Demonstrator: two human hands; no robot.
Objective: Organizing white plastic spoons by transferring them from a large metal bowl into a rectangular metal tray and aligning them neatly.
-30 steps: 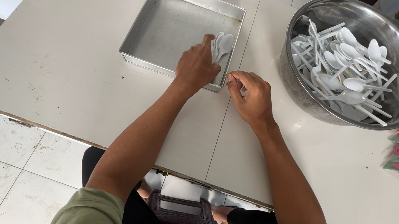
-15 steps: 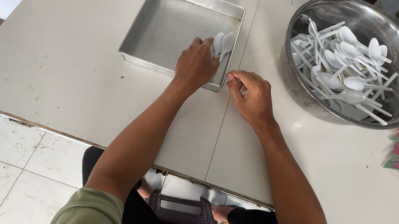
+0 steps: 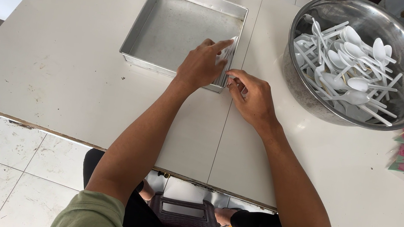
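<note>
The left hand (image 3: 200, 65) has pushed the small white plastic spoons (image 3: 226, 52) further against the right wall of the square grey metal tray (image 3: 142, 28) on the table (image 3: 58, 64), its grip closed on them. The right hand (image 3: 251, 95) pinches something small just beside the tray. The spoons look light, thin and slippery; better held by the handles.

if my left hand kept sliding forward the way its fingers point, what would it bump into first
Probably the white plastic spoons leaning in the near right corner of the square metal tray; the left hand already touches them. Right behind stands the tray's right wall, though depth is hard to judge.
</note>
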